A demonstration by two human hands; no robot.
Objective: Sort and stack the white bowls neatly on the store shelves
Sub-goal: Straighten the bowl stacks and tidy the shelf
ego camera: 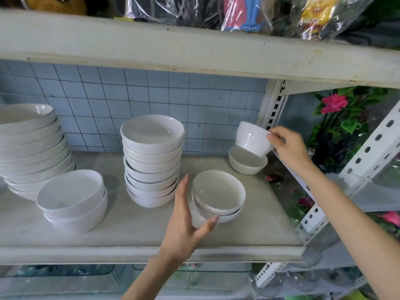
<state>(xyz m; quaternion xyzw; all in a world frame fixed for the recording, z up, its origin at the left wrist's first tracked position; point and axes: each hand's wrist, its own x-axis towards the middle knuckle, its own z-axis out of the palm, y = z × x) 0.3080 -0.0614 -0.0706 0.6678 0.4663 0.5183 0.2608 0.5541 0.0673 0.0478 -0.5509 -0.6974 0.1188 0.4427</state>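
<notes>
Two hands are busy with white bowls on the shelf point(140, 234). The right hand point(290, 148) pinches the rim of a tilted bowl point(252, 138) between thumb and fingertips, so the bowl hangs up off the shelf. Just under those fingers sits a lone bowl point(246, 164), mouth up. The tilted bowl's low edge is right over it. I cannot tell if they touch. Holding only the rim leaves the round bottom free, and that looks handy for fitting one bowl inside another.

The left hand point(186, 215) wraps the side of a small stack point(218, 195) that sits on the shelf. Its thumb curls round the front and its long fingers reach up along the side. I think it holds the stack so the bowls do not slide or tip.

Just past the left hand's fingertips stands a tall stack point(151, 161) of bowls that look a bit wider. Farther out on that hand's outer side are two nested bowls point(73, 200) and a leaning pile of wide bowls point(32, 148).

The small bowls are in two spots, one by each hand, so my guess is they belong in one pile.
</notes>
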